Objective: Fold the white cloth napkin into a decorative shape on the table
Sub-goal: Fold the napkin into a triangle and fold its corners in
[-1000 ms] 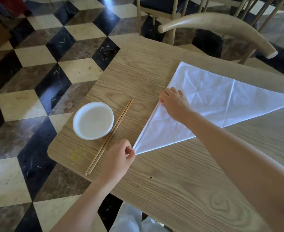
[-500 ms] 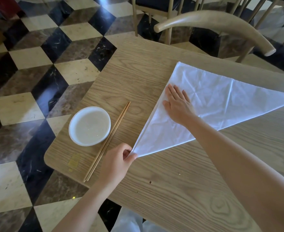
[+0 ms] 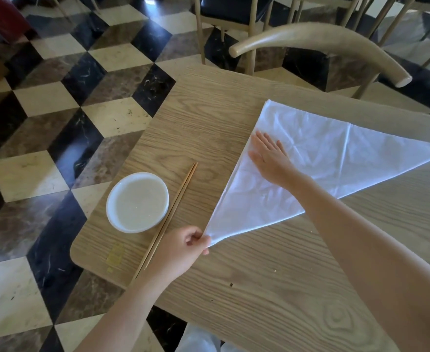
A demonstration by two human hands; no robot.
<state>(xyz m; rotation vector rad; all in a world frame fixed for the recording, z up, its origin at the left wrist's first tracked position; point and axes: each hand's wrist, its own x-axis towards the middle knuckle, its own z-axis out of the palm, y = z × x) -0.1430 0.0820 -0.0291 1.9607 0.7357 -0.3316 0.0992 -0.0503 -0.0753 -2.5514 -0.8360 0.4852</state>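
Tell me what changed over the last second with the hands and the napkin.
The right hand opened from curled fingers to a flat palm and slid up the napkin along its left edge, smoothing it. The left hand kept its pinch grip on the near corner. The napkin stayed a folded triangle; bowl and chopsticks did not move on the table.
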